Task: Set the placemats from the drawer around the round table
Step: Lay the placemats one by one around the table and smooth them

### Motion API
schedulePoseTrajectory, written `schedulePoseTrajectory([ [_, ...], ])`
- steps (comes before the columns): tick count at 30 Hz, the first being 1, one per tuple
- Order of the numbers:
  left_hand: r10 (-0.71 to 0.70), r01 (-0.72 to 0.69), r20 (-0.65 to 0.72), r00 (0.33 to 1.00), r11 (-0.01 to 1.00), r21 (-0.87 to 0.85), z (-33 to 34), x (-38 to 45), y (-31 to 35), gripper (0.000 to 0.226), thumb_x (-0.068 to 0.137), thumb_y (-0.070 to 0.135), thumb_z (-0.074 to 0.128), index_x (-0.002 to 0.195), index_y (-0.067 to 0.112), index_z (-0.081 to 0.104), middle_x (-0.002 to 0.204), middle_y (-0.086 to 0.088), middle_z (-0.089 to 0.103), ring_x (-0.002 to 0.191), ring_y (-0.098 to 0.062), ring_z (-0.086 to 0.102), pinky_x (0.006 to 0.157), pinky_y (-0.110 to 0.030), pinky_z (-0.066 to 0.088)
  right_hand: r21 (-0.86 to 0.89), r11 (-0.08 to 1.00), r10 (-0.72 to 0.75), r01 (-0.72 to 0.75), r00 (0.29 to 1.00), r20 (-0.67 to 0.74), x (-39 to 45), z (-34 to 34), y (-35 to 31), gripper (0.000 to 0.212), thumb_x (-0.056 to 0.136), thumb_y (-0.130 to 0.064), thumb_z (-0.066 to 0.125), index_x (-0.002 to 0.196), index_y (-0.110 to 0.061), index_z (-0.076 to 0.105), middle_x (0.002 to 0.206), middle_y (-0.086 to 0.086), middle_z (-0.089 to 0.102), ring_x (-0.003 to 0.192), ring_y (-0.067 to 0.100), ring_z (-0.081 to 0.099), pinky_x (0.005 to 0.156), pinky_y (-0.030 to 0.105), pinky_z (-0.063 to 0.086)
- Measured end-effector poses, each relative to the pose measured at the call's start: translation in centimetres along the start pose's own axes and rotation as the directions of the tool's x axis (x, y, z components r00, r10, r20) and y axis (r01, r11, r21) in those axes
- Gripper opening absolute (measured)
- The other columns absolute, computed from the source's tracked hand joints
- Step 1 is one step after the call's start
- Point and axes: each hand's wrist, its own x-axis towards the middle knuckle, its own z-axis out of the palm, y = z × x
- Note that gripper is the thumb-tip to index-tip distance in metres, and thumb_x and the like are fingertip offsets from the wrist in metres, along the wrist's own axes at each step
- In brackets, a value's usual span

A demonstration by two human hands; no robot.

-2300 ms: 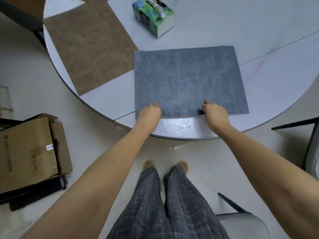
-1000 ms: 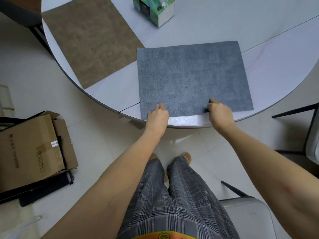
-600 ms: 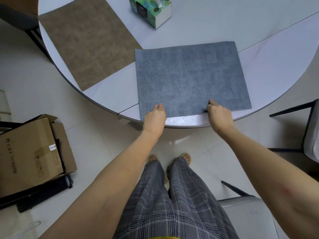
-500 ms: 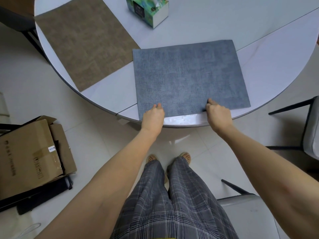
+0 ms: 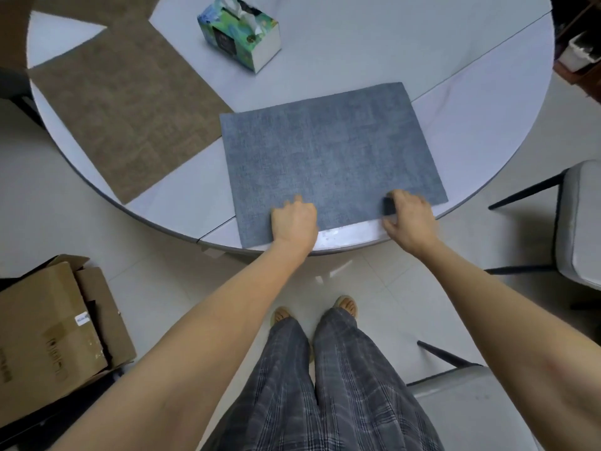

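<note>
Two hands set a blue-grey mat down at the near edge of the round table.

The left hand (image 5: 294, 224) and the right hand (image 5: 408, 218) each pinch the near edge of the blue-grey placemat (image 5: 328, 157), which lies flat on the round table (image 5: 406, 43) in the middle of the frame. Its near left corner is right at the table rim, so one more pull toward the person could make it hang off and slide down. Its long side runs left to right, tipped a little, with the right end farther up the frame. A brown placemat (image 5: 130, 105) lies at the upper left, their corners almost touching.
</note>
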Motion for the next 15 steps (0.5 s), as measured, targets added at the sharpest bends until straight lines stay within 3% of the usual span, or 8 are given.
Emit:
schedulePoseTrajectory([
  [3, 0.086, -0.088, -0.023, 0.996, 0.989, -0.117, -0.2, 1.4, 3.2, 0.054, 0.094, 0.036, 0.056, 0.140, 0.012, 0.040, 0.145, -0.012, 0.031, 0.137, -0.031, 0.031, 0.106, -0.052, 0.032, 0.226, 0.945, 0.260, -0.235, 0.962, -0.084, 0.8, -0.9, 3.3, 0.029, 0.087, -0.022, 0.060, 0.107, -0.001, 0.061, 0.109, 0.019, 0.061, 0.100, 0.038, 0.057, 0.090, 0.043, 0.045],
  [6, 0.172, -0.163, 0.043, 0.984, 0.974, -0.156, -0.5, 2.4, 6.6, 0.077, 0.095, 0.043, 0.052, 0.155, 0.021, 0.009, 0.161, -0.011, -0.002, 0.149, -0.033, -0.003, 0.112, -0.063, 0.018, 0.285, 0.867, 0.423, -0.409, 0.906, 0.016, 2.3, -2.6, 7.2, 0.033, 0.091, -0.026, 0.057, 0.108, 0.001, 0.061, 0.112, 0.022, 0.058, 0.101, 0.039, 0.056, 0.087, 0.040, 0.045],
  [9, 0.210, -0.197, 0.093, 0.973, 0.971, -0.134, -0.4, 3.9, 9.5, 0.088, 0.093, 0.048, 0.053, 0.154, 0.028, -0.007, 0.160, -0.008, -0.021, 0.147, -0.035, -0.015, 0.111, -0.069, 0.012, 0.277, 0.851, 0.429, -0.445, 0.895, 0.122, 4.1, -4.2, 10.0, 0.033, 0.089, -0.031, 0.060, 0.102, -0.001, 0.064, 0.105, 0.017, 0.066, 0.098, 0.034, 0.060, 0.082, 0.035, 0.046],
  [15, 0.159, -0.134, 0.203, 0.966, 0.982, -0.131, 0.5, 5.8, 13.6, 0.086, 0.094, 0.055, 0.045, 0.151, 0.034, -0.016, 0.157, -0.006, -0.030, 0.145, -0.039, -0.021, 0.107, -0.074, 0.005, 0.352, 0.801, 0.415, -0.485, 0.873, 0.258, 6.5, -4.5, 11.9, 0.025, 0.081, -0.017, 0.069, 0.086, 0.008, 0.070, 0.092, 0.020, 0.071, 0.088, 0.032, 0.066, 0.072, 0.031, 0.047],
])
